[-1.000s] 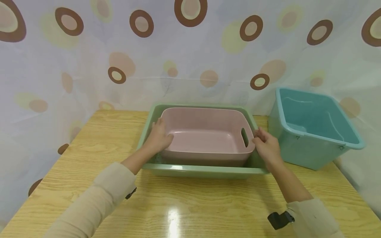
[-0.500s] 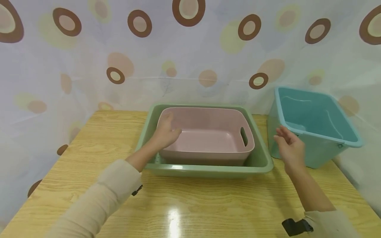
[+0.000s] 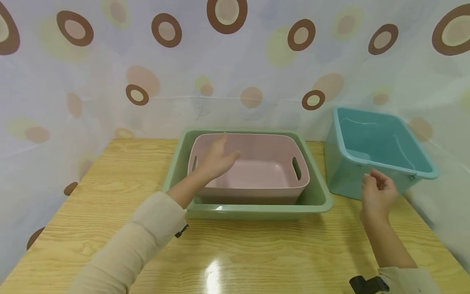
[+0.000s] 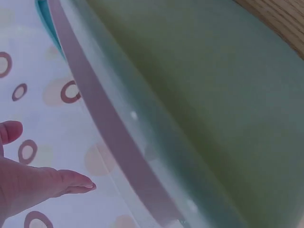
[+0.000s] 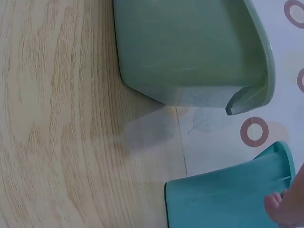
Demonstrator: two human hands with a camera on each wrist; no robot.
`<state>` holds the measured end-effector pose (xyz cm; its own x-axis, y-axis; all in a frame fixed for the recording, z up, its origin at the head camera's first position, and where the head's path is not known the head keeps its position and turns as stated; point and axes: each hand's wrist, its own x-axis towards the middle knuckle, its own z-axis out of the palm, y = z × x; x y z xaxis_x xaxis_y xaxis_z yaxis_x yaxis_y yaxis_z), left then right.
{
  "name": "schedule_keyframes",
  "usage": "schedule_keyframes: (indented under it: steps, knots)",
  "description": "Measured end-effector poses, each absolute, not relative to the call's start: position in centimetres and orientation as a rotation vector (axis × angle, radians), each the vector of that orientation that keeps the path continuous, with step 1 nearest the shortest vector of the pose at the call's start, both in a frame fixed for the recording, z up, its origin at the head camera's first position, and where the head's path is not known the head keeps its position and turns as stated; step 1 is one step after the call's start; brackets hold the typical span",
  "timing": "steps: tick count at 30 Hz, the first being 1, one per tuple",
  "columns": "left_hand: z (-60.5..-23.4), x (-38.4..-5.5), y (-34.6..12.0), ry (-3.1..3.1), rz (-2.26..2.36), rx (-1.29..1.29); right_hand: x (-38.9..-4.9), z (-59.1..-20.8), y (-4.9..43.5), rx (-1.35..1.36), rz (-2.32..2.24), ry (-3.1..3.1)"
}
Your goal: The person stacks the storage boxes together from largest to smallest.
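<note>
A pink plastic bin (image 3: 253,196) with oval handle holes in its ends sits inside a larger green plastic tub (image 3: 257,212) on the table. Over the pink bin's left part is my left hand (image 3: 216,161), fingers extended and thumb apart, holding nothing. In the left wrist view, this hand (image 4: 38,185) shows beyond the green tub's wall (image 4: 213,95). A blue bin (image 3: 339,175) stands to the right. My right hand (image 3: 378,198), fingers loosely curled and holding nothing, is in front of it and overlaps its front wall in the head view.
The wooden table (image 3: 257,249) extends in front of the tub and to its left. Behind it hangs a pale curtain (image 3: 220,106) with brown ring patterns. The right wrist view shows a strip of table (image 5: 137,142) between the green tub and the blue bin.
My right hand has let go of the pink bin's right rim and moved right, to the blue bin. My left hand has come off the left rim and shifted right over the pink bin.
</note>
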<state>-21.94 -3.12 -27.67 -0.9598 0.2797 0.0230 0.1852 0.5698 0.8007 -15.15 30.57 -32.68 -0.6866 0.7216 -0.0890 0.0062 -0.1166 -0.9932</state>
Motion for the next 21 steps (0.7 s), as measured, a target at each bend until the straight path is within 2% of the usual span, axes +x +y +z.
schedule_keyframes:
  steps: [9, 16, 21]
  knots:
    - [-27.4, -22.1, -0.5, 2.611, 1.418, 0.376, -15.4, -33.0, 32.2, -1.015, 1.922, -1.584]
    - [-27.3, -21.8, 2.4, 2.579, 1.467, 0.404, -16.6, -32.4, 32.3, -1.005, 2.057, -1.566]
    - [-27.0, -21.6, 4.3, 2.532, 1.503, 0.442, -17.7, -31.6, 32.3, -1.11, 2.044, -1.605]
